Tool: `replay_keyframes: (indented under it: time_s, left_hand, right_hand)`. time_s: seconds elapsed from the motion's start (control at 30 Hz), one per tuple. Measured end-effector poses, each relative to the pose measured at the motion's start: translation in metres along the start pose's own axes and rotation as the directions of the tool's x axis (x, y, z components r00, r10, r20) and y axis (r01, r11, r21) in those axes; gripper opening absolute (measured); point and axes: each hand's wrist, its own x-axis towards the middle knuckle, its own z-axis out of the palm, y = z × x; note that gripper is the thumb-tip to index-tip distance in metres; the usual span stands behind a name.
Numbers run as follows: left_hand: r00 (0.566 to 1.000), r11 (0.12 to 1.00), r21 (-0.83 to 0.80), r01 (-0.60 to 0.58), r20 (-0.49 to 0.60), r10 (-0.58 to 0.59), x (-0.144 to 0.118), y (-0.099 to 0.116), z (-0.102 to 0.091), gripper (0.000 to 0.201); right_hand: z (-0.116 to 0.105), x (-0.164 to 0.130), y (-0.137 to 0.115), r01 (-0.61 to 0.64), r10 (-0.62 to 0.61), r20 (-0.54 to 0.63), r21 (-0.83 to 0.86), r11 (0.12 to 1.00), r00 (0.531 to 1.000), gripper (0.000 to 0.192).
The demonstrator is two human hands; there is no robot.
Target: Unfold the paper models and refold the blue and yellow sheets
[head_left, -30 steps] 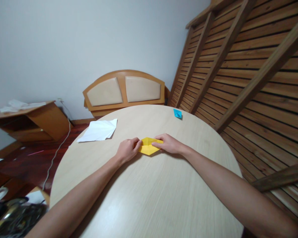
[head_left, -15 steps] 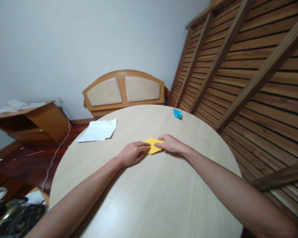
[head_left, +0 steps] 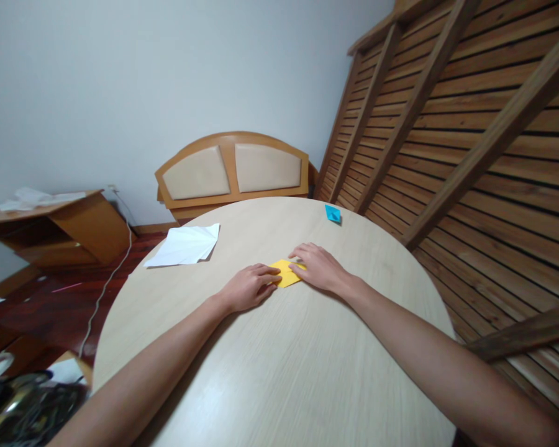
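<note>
A folded piece of yellow paper (head_left: 285, 276) lies on the round table (head_left: 279, 366) between my two hands. My left hand (head_left: 251, 287) grips its left edge, thumb and fingers closed on it. Over the right part of the paper is my right hand (head_left: 319, 267), its fingers apart and the thumb at the paper's edge. The right-hand corner of the paper is partly hidden by that hand. Beyond it, near the table's far right rim, sits a small folded blue paper (head_left: 333, 214).
White paper sheets (head_left: 186, 244) lie at the table's left edge. A slatted wooden panel (head_left: 447, 155) leans along the right side. Behind the table stands a headboard (head_left: 231, 143). A low cabinet (head_left: 93, 223) and a white cable (head_left: 103, 298) are to the left.
My right hand has let go of the yellow paper's right corner and spread its fingers, moving slightly up over it. My left hand stays in place on the paper.
</note>
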Motion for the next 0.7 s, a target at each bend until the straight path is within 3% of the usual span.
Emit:
replay_keyframes:
  time_s: [0.1, 0.17, 0.33, 0.47, 0.7]
  left_hand:
    - [1.0, 1.0, -0.003, 0.004, -0.009, -0.004, 0.0, 0.0, 0.001, 0.031]
    - [1.0, 1.0, 0.0, 0.016, -0.018, -0.016, 0.001, 0.0, 0.001, 0.031]
    - [0.997, 0.997, 0.036, 0.074, -0.026, -0.073, 0.0, -0.002, 0.002, 0.031]
    - [0.993, 0.99, 0.075, 0.116, -0.032, -0.114, 0.0, -0.004, 0.004, 0.032]
    - [0.986, 0.983, 0.08, 0.167, -0.036, -0.165, -0.003, -0.007, 0.005, 0.033]
  right_hand:
    - [0.006, -0.001, -0.005, 0.179, -0.184, 0.05, 0.089, 0.98, 0.982, 0.028]
    - [0.012, -0.003, -0.006, 0.227, -0.241, 0.104, 0.131, 0.965, 0.965, 0.034]
    - [0.022, -0.007, -0.003, 0.156, -0.199, 0.253, 0.178, 0.971, 0.947, 0.057]
    - [0.023, -0.007, 0.003, 0.121, -0.174, 0.31, 0.183, 0.976, 0.935, 0.061]
    - [0.021, -0.004, 0.012, 0.187, -0.232, 0.241, 0.193, 0.963, 0.942, 0.046]
